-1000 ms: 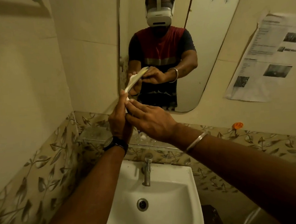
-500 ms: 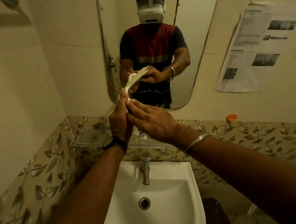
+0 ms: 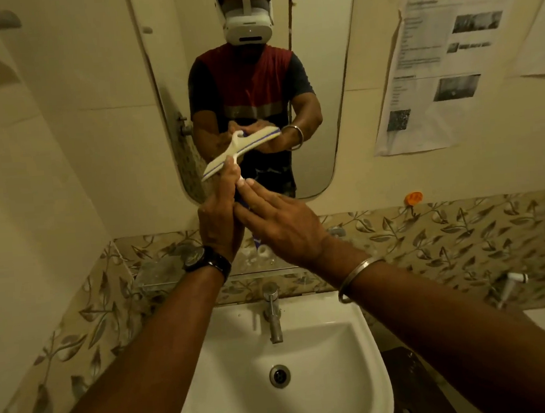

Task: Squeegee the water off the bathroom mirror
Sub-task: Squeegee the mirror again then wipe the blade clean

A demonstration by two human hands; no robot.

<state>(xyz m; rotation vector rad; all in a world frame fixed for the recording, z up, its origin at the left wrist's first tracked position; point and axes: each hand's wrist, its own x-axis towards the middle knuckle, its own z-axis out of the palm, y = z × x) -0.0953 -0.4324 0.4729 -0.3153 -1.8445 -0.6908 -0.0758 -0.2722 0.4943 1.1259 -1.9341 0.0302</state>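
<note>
The rounded bathroom mirror (image 3: pixel 320 74) hangs on the wall above the sink and reflects me. A white squeegee (image 3: pixel 229 156) with a blue strip along its blade is held up in front of the mirror's lower left part, blade slanting up to the right. My left hand (image 3: pixel 217 216), with a black watch on the wrist, grips the squeegee's handle from below. My right hand (image 3: pixel 278 222), with a metal bangle on the wrist, lies beside it with straight fingers, the fingertips touching the handle. Part of the handle is hidden between my hands.
A white sink (image 3: pixel 306 339) with a metal tap (image 3: pixel 272 312) sits directly below my arms. A glass shelf (image 3: pixel 159 272) runs under the mirror. Printed paper sheets (image 3: pixel 432 66) are stuck on the wall at right, with an orange hook (image 3: pixel 413 198) below them.
The squeegee's blade has turned from nearly edge-on to a broader slant across the mirror. Both hands stay together on the handle. My head has shifted, so the mirror now sits more central.
</note>
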